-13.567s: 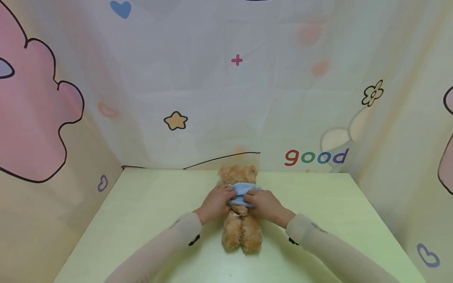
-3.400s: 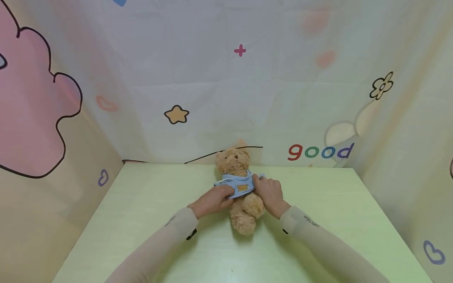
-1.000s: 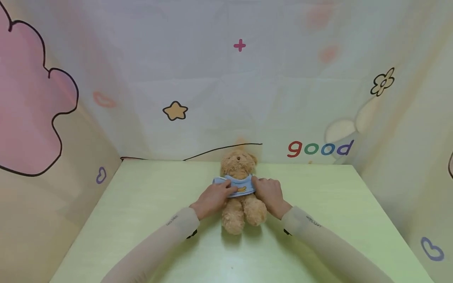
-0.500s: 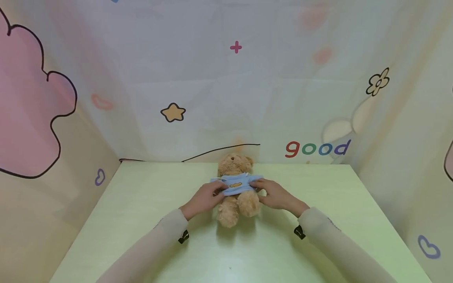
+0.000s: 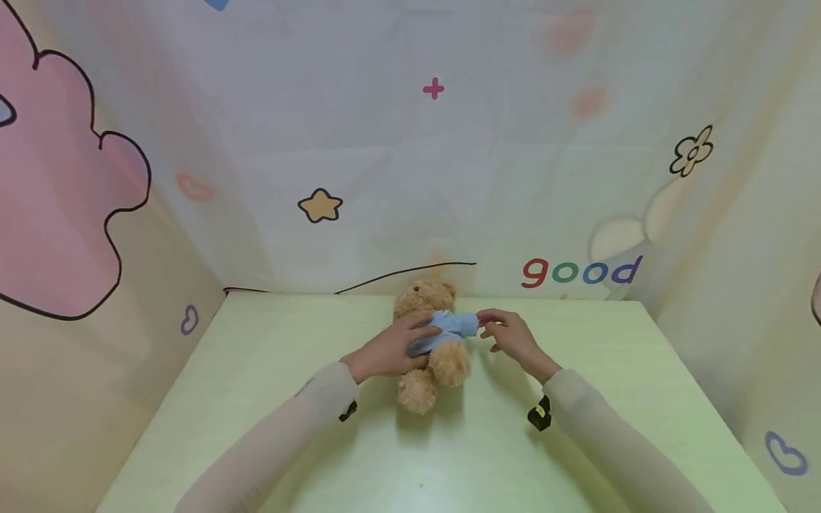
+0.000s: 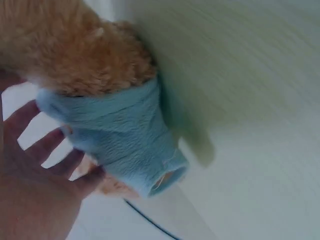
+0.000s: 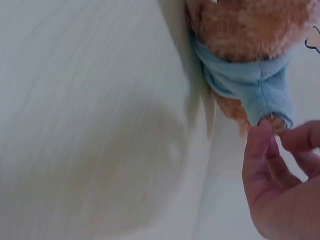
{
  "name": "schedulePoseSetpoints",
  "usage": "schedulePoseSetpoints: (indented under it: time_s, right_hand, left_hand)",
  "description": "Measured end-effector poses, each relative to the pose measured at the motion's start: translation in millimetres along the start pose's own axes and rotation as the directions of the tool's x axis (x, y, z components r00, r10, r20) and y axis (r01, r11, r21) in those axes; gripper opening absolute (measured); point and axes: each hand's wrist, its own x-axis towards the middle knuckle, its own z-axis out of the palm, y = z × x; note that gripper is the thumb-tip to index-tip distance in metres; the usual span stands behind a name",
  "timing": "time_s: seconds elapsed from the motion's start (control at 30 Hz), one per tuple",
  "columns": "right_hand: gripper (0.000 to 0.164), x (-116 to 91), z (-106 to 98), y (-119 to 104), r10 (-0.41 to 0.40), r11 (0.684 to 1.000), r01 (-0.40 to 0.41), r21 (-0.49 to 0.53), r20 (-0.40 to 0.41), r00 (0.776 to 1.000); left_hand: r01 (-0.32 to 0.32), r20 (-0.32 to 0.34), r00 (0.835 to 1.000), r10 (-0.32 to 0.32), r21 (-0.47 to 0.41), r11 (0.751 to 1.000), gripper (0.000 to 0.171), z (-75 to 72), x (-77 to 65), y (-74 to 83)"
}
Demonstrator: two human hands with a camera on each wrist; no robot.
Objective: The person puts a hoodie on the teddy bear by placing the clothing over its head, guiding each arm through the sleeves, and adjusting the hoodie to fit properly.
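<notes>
A light-brown teddy bear [image 5: 451,363] in a light blue shirt [image 5: 455,324] is propped up near the back of the table, legs toward the viewer. My left hand [image 5: 391,348] rests on the shirt's front, its fingers spread and covering the printed patch. The left wrist view shows these fingers [image 6: 52,142] fairly straight against the blue cloth. At the end of the sleeve [image 7: 265,97], my right hand [image 5: 518,338] pinches the small furry paw tip [image 7: 274,121] that shows in the opening. The bear's other arm is hidden from the head view.
The pale green table [image 5: 308,442] meets a printed cloth backdrop [image 5: 372,157] right behind the bear's head. Cloth side walls stand at left and right. A black wrist-camera mount [image 5: 540,415] hangs below the right cuff.
The bear has turned slightly, and my left hand has slid across the shirt's front over the print. My right hand has moved from the shirt's side out to the sleeve's end.
</notes>
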Motion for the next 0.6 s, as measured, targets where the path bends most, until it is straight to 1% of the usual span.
schedulePoseSetpoints:
  time_s: [0.07, 0.17, 0.27, 0.37, 0.47, 0.6]
  right_hand:
    - [0.035, 1.9, -0.5, -0.9, -0.019, 1.000, 0.019, 0.006, 0.031, 0.999]
    - [0.038, 3.1, -0.4, -1.0, -0.061, 0.997, 0.063, -0.045, 0.056, 0.997]
    - [0.038, 3.2, -0.7, 1.1, -0.060, 0.997, 0.062, -0.056, 0.036, 0.998]
    - [0.036, 4.2, -1.3, 5.3, -0.042, 0.999, 0.043, -0.018, 0.027, 0.999]
    - [0.037, 4.8, -2.3, 9.2, -0.024, 0.999, 0.022, 0.028, 0.055, 0.998]
    - [0.041, 5.1, -3.8, 10.8, -0.008, 0.998, 0.000, 0.064, 0.118, 0.993]
  left_hand:
    - [0.001, 0.069, 0.998, -0.004, 0.044, 0.999, 0.059, 2.1, 3.1, 0.7]
    - [0.005, 0.125, 0.992, -0.016, 0.086, 0.996, 0.065, 4.5, 5.7, 3.4]
    - [-0.003, 0.148, 0.989, -0.011, 0.094, 0.996, 0.066, 3.8, 8.8, 9.1]
    - [-0.015, 0.162, 0.987, -0.003, 0.109, 0.994, 0.065, 2.5, 11.7, 14.1]
    - [-0.008, 0.177, 0.984, -0.012, 0.116, 0.993, 0.064, 2.8, 12.2, 17.3]
    - [0.018, 0.196, 0.980, -0.040, 0.114, 0.993, 0.064, 4.3, 11.3, 18.6]
